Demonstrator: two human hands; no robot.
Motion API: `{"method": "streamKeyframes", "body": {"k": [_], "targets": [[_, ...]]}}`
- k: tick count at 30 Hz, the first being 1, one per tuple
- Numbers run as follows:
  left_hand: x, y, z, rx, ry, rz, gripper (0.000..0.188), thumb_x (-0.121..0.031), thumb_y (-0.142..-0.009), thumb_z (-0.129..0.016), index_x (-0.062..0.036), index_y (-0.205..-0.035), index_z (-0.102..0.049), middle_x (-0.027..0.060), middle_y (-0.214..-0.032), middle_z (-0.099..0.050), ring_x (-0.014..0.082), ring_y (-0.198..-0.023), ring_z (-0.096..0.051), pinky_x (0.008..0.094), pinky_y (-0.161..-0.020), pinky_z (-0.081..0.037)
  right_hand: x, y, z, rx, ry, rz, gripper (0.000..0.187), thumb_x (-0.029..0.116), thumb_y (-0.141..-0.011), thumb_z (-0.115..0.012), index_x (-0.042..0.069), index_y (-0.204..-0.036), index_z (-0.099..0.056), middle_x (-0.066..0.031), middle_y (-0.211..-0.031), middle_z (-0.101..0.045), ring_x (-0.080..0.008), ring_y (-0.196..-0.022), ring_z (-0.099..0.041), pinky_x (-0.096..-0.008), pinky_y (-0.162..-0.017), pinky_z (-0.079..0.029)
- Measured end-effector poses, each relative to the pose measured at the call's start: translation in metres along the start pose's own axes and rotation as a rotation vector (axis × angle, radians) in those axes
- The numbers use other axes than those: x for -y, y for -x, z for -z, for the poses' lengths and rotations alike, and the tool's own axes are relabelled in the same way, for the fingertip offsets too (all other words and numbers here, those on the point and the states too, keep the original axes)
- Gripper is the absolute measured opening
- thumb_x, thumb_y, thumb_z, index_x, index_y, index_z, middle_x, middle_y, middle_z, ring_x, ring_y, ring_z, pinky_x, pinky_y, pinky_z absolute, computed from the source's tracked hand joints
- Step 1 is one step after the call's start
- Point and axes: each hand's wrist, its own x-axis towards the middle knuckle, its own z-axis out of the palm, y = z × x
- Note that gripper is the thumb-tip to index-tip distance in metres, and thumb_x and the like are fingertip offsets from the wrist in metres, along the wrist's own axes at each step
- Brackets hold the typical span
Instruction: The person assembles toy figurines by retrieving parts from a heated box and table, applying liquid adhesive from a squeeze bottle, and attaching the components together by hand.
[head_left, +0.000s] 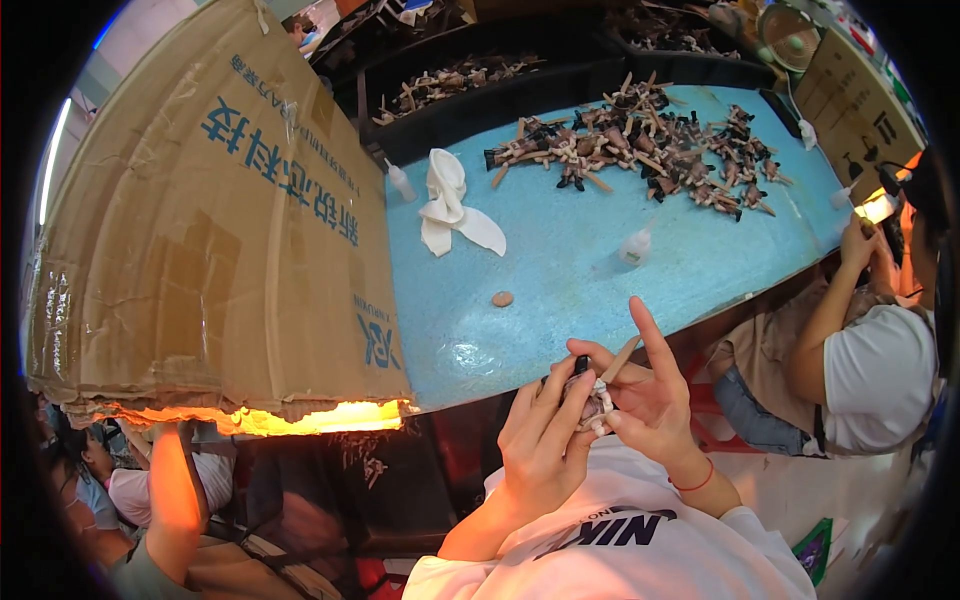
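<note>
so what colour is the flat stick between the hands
The flat stick is light tan, best seen in the head view.

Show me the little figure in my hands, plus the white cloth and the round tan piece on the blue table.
Little figure (pixel 598 407): head view, on its body.
White cloth (pixel 443 209): head view, on its narrow middle.
Round tan piece (pixel 502 299): head view, on its upper face.

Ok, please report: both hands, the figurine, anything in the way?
Left hand gripping small figurine. Right hand against it. Nothing visibly in the way; white bottle, figurine pile beyond on blue tabletop.
</note>
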Motion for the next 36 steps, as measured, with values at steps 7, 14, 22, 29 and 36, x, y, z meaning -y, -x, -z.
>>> {"method": "streamKeyframes", "body": {"k": [7,14,22,29,36], "targets": [[0.01,-0.003,-0.003,0.029,0.204,0.084,0.045,0.001,-0.066,-0.067,0.0056,-0.11,-0.057,0.0228,-0.112,-0.055,0.0321,-0.087,-0.057,0.0342,-0.074,-0.049,0.005,-0.003,0.005,-0.025,0.14,-0.1,0.092,-0.006,-0.075,-0.054,0.008,-0.142,0.007,-0.0284,-0.13,-0.039,-0.0262,-0.116,-0.047,-0.0379,-0.097,-0.039],[0.017,0.002,0.001,-0.016,0.902,0.479,0.046,-0.014,-0.082,-0.065,0.0047,-0.121,-0.049,0.0165,-0.118,-0.054,0.0245,-0.098,-0.057,0.0293,-0.068,-0.054,0.005,-0.001,0.008,-0.033,0.125,0.005,0.099,0.014,-0.077,-0.07,0.009,-0.142,0.005,-0.0228,-0.136,-0.034,-0.0262,-0.119,-0.044,-0.0389,-0.099,-0.036],[0.024,0.002,0.005,0.146,1.605,0.669,0.051,-0.031,-0.086,-0.058,0.0072,-0.118,-0.05,0.0277,-0.117,-0.05,0.0347,-0.097,-0.057,0.0334,-0.06,-0.056,0.01,0.012,0.019,-0.342,0.281,0.199,0.024,0.014,-0.092,-0.048,-0.004,-0.108,-0.05,-0.0224,-0.102,-0.061,-0.0264,-0.092,-0.061,-0.0363,-0.082,-0.049],[0.031,0.009,-0.002,0.215,1.916,0.673,0.06,-0.038,-0.088,-0.052,0.0119,-0.121,-0.041,0.0307,-0.115,-0.047,0.0359,-0.093,-0.052,0.0354,-0.054,-0.052,0.013,0.018,0.019,-0.226,0.119,0.125,0.033,0.025,-0.094,-0.044,-0.006,-0.101,-0.052,-0.0234,-0.09,-0.063,-0.0266,-0.085,-0.063,-0.0355,-0.076,-0.051],[0.025,0.011,0.004,0.066,2.0,0.655,0.064,-0.039,-0.088,-0.05,0.0093,-0.128,-0.035,0.0268,-0.117,-0.048,0.0361,-0.091,-0.052,0.0383,-0.058,-0.051,0.019,0.008,0.019,-0.039,-0.113,-0.061,0.077,0.053,-0.081,-0.052,-0.008,-0.127,-0.039,-0.0245,-0.108,-0.058,-0.0283,-0.096,-0.06,-0.037,-0.083,-0.05]]}}
